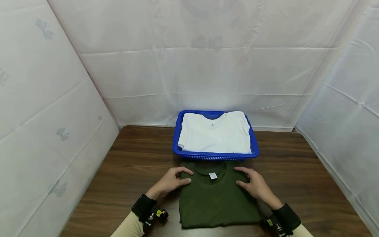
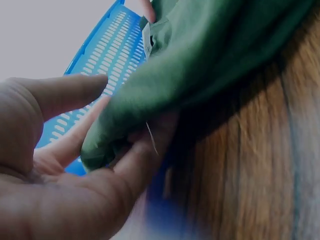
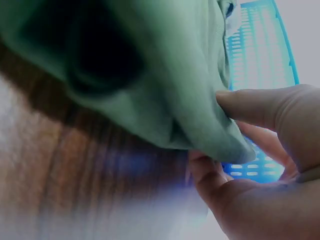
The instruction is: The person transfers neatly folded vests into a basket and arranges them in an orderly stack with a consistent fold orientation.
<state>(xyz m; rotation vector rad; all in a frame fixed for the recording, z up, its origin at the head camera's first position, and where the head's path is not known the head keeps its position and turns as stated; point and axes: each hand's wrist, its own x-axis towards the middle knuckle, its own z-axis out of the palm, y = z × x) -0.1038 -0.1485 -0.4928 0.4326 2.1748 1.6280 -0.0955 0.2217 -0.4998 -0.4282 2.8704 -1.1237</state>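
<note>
A folded dark green T-shirt (image 1: 217, 204) lies on the table, its round collar and white label (image 1: 213, 175) facing up. My left hand (image 1: 170, 181) holds its left edge near the collar; in the left wrist view the fingers pass under the fold, with the thumb above. On the opposite edge, my right hand (image 1: 255, 182) grips the cloth, thumb on top and fingers beneath in the right wrist view. Just beyond the collar stands a blue plastic basket (image 1: 213, 156) with a folded white T-shirt (image 1: 214, 135) inside.
The brown wooden table (image 1: 133, 171) extends on both sides of the shirt and basket. White cloth walls (image 1: 189, 72) enclose its back and sides. Each wrist wears a black strap with a small camera.
</note>
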